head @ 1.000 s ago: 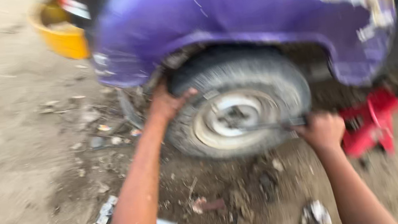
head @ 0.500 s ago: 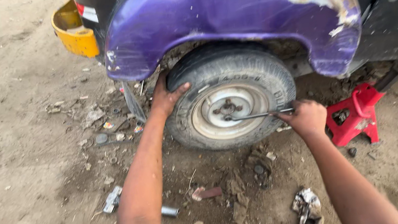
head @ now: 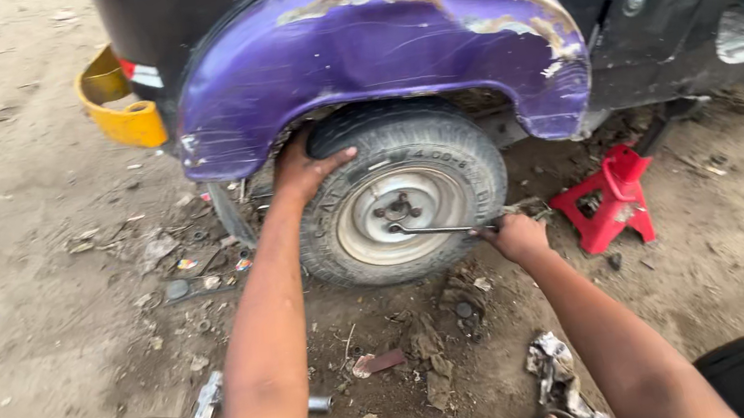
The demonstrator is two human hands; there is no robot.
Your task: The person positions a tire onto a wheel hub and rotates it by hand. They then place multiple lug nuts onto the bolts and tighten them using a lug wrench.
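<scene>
A small black tyre [head: 468, 145] on a grey steel rim sits under a scratched purple fender [head: 371, 44]. My left hand [head: 301, 166] presses flat on the tyre's upper left tread. My right hand [head: 515, 237] grips the outer end of a thin metal wrench [head: 436, 228]. The wrench runs level from my fist to a nut near the rim's hub [head: 396, 211].
A red jack stand [head: 607, 199] props the vehicle to the right of the wheel. A yellow bumper corner [head: 118, 103] sticks out at the left. Loose metal bits, a short tube [head: 320, 402], rags [head: 552, 366] and stones litter the dirt below the wheel.
The view has steadied and drawn back, so the wheel sits more central. My right hand has stayed on the wrench, and my left hand has stayed on the tyre.
</scene>
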